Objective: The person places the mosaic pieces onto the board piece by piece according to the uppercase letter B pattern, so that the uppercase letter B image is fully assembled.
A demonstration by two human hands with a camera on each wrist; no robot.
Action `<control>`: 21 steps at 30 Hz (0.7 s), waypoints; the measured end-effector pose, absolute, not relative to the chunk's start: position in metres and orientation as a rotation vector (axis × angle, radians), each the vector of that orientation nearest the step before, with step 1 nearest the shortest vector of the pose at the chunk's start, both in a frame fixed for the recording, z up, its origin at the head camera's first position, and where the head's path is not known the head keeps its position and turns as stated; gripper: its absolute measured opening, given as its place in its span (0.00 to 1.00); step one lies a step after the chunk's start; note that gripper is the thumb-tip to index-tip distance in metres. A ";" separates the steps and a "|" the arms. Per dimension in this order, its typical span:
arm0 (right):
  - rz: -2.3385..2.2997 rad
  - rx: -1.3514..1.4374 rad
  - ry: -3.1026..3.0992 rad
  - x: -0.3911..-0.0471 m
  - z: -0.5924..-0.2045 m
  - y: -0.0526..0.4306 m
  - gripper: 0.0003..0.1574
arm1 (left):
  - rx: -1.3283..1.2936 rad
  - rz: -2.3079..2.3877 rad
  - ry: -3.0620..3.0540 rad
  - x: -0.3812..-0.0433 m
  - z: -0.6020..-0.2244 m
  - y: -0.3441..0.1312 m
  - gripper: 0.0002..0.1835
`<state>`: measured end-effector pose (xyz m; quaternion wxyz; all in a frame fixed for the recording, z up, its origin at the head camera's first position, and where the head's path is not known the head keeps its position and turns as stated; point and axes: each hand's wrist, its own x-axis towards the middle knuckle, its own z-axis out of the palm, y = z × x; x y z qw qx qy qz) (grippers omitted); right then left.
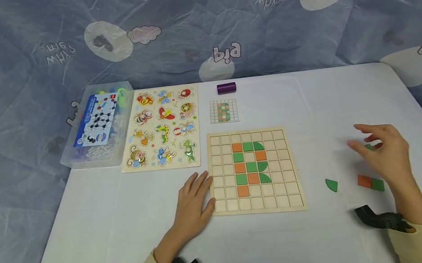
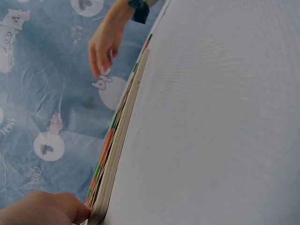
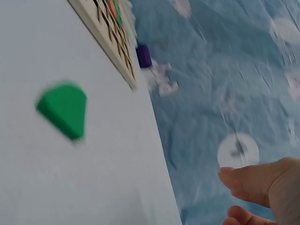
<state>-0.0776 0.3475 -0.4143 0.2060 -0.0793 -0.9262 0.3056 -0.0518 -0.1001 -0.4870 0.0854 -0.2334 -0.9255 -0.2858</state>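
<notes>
A wooden grid board [image 1: 259,203] lies mid-table, with orange and green squares and green quarter-round pieces set in its cells. My left hand [image 1: 194,204] rests at its left edge, fingers extended; in the left wrist view the thumb [image 2: 70,206] touches the board's side. My right hand [image 1: 390,152] hovers over the right of the table, thumb and index fingertips apart. Part of a green piece [image 1: 369,147] shows beneath its fingers; I cannot tell whether they touch it. Closer in lie a green quarter-round piece [image 1: 331,185], an orange square [image 1: 364,181] and a green square [image 1: 377,185].
Behind the board are a small printed pattern card [image 1: 224,111] and a purple cylinder [image 1: 227,88]. An insect puzzle board [image 1: 159,130] lies at the back left, beside a clear plastic box [image 1: 97,125] with a blue label. Patterned cloth [image 1: 177,18] hangs behind the table.
</notes>
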 end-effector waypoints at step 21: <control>0.972 -0.537 -2.994 -0.073 -0.445 0.409 0.54 | -0.690 -0.833 -2.768 -0.052 -0.487 -0.100 0.28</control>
